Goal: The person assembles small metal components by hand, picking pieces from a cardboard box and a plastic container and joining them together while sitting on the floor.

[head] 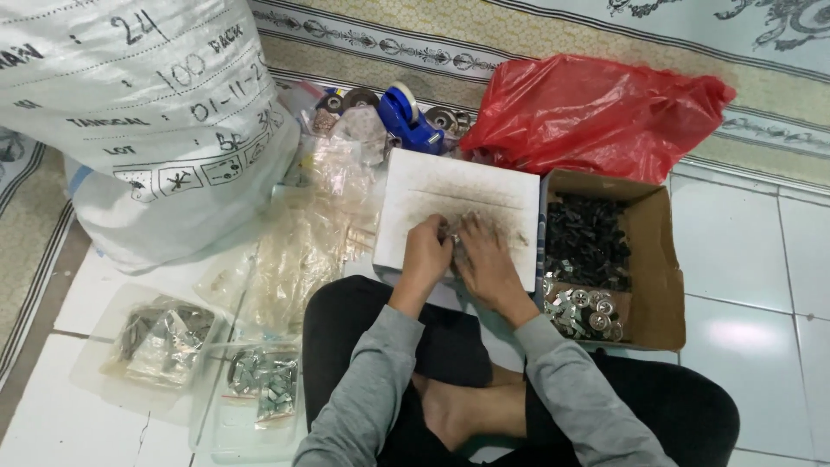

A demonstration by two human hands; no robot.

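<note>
Together now: left hand (426,251), right hand (484,258) curled, fingertips pinching small silvery parts (456,235) over smudged white board (432,199); parts blurred.

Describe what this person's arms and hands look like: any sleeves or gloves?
Both arms wear long grey sleeves, snug at the cuffs and creased along the forearms. The left hand and right hand are bare: no gloves, and no rings or watch that I can make out.
</note>
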